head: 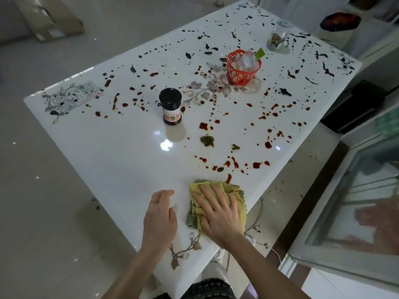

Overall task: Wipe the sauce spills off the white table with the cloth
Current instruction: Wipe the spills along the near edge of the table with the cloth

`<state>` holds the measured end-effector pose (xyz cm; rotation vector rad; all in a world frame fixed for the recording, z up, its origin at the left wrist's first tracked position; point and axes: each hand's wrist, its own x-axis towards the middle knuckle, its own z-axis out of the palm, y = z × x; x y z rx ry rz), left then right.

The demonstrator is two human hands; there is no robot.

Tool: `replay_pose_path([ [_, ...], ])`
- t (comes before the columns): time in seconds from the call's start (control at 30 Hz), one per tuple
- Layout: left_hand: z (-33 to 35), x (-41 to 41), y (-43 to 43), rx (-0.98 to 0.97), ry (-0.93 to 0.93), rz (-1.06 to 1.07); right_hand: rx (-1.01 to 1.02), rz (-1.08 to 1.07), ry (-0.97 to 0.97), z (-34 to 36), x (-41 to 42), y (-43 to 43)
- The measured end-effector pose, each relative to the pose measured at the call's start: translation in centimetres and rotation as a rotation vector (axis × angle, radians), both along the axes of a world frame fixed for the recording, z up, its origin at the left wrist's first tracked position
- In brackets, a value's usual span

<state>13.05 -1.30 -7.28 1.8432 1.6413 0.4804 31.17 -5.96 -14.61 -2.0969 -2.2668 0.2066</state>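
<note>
The white table (121,160) is spattered with red sauce spills (257,165) across its middle and right side, and dark spots farther back. A folded yellow-green cloth (237,190) lies near the table's near edge. My right hand (218,214) presses flat on the cloth, fingers spread. My left hand (160,214) rests beside it on the bare tabletop, fingers loosely apart, holding nothing. A red streak (228,178) sits just beyond the cloth.
A dark-lidded jar (171,106) stands mid-table. An orange basket (243,67) with wrappers and a clear jar (277,35) stand farther back. Leaf scraps (207,140) lie among the spills. A glass-topped cabinet (356,203) stands at the right.
</note>
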Motion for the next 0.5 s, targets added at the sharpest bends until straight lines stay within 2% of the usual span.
replay_pose_path([
  [0.13, -0.3, 2.7, 1.0, 0.006, 0.018, 0.083, -0.004, -0.066, 0.016, -0.3, 5.5, 4.0],
  [0.3, -1.2, 6.2, 0.6, -0.018, 0.033, 0.191, 0.114, -0.077, 0.098, -0.5, 7.2, 3.0],
  [0.37, -1.3, 7.5, 0.6, -0.014, 0.032, 0.237, 0.141, 0.012, 0.109, -0.5, 6.7, 2.3],
  [0.5, -1.4, 9.2, 1.2, -0.004, 0.08, 0.292, 0.096, 0.328, 0.096, -0.6, 8.7, 4.7],
])
